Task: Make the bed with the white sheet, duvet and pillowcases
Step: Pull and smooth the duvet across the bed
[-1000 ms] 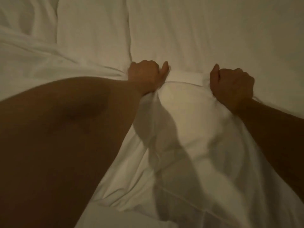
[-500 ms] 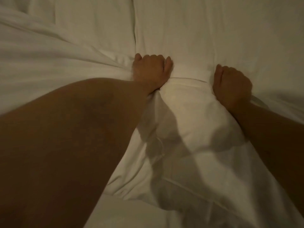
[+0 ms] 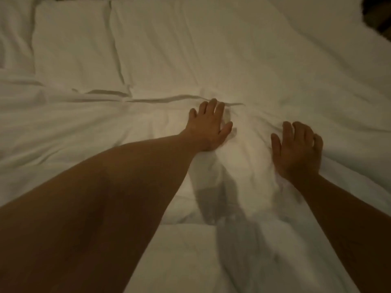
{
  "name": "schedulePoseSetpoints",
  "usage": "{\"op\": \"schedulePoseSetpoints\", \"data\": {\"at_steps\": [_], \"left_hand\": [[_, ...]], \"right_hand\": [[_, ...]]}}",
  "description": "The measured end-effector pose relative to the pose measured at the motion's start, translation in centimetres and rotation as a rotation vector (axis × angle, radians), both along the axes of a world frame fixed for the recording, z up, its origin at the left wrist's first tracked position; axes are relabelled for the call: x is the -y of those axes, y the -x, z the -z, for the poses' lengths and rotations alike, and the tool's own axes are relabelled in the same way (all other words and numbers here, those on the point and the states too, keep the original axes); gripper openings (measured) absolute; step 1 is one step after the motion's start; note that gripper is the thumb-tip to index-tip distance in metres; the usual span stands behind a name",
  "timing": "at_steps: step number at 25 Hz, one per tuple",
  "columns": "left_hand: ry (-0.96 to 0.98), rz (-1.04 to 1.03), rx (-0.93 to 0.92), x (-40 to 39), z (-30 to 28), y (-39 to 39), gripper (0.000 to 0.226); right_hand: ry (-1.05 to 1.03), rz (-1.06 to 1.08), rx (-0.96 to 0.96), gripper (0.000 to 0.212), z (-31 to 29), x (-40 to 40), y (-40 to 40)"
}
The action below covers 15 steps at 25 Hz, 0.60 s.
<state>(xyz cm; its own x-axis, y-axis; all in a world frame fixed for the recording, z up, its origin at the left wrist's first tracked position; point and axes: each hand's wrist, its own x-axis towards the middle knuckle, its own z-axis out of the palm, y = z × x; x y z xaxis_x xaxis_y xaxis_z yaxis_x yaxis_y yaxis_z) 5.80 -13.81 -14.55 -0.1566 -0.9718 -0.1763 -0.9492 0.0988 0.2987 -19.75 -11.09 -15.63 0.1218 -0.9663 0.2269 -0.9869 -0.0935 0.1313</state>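
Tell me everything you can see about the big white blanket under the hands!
The duvet is white, soft-looking cloth spread across nearly the whole view. It lies mostly flat, with long creases running across its middle and bunched wrinkles between the hands. The left hand and right hand both rest flat on it, fingers spread. Arm shadows fall on its near part.

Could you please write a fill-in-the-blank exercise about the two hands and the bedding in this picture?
1. Both hands lie on ____ bedding.
2. The fingers of the left hand are ____, not curled into a fist.
3. The right hand grips ____; it only rests on the cloth.
4. The two pillows lie ____ the hands, toward the head of the bed.

Missing words: white; straight; nothing; beyond
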Motion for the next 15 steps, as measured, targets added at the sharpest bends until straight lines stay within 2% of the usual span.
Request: {"op": "schedulePoseSetpoints", "data": {"at_steps": [7, 10, 15], "left_hand": [[0.194, 0.316, 0.027, 0.9, 0.9, 15.6, 0.059], [0.178, 0.251, 0.039, 2.3, 2.2, 20.7, 0.057], [0.132, 0.159, 0.152, 3.5, 5.9, 23.0, 0.062]], "right_hand": [[0.065, 0.255, 0.032, 0.058, 1.0, -3.9, 11.0], [0.012, 0.246, 0.030, 0.059, 1.8, -4.1, 14.9], [-0.127, 0.144, 0.076, 0.062, 5.0, -2.9, 17.0]]}}
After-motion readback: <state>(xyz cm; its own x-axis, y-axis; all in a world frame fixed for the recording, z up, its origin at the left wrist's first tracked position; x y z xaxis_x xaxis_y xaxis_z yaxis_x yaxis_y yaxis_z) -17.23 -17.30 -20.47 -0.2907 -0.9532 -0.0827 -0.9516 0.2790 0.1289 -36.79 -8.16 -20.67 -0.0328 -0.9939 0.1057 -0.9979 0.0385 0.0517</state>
